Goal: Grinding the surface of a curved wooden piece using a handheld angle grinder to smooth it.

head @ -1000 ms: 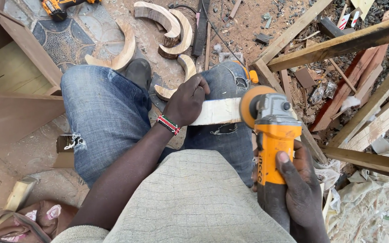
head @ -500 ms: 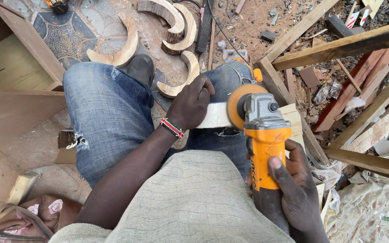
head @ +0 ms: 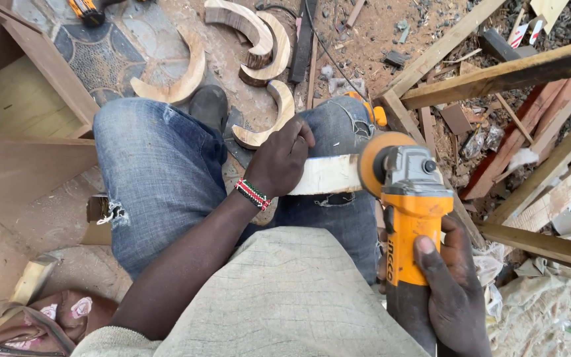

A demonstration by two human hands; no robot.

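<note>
— Fingers of the left hand (head: 284, 158) are clamped over a pale wooden piece (head: 328, 174), which is pinned across the right thigh of the blue jeans (head: 160, 172), so that it is kept steady.

— And the right hand (head: 454, 291)?

— It is wrapped around the body of an orange angle grinder (head: 412, 198). The sanding disc (head: 373, 162) is set against the free end of the wood, well clear of the holding fingers.

— What else is seen?

— Curved wooden pieces (head: 269, 49) are laid on the ground beyond the knees, beside loose timber (head: 497, 73).
</note>
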